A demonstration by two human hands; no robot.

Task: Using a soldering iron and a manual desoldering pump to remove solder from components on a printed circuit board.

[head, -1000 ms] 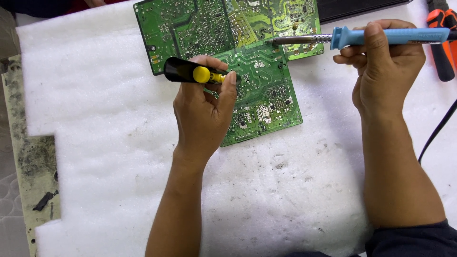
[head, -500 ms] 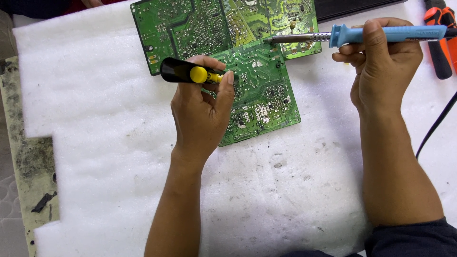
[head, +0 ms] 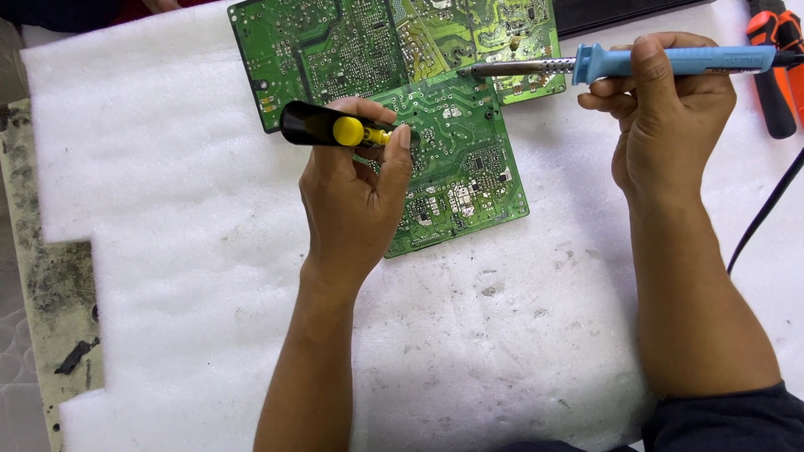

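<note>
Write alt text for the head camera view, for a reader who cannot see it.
A person's right hand holds a blue-handled soldering iron with its tip on a green circuit board, while the left hand holds a black and yellow tool over the board. A second green board lies behind, both on white foam sheet.

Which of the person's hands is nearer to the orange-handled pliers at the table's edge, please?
Right. The right hand, gripping the blue soldering iron, sits just beside the pliers; the left hand, holding a black tool, is far across the boards.
</note>
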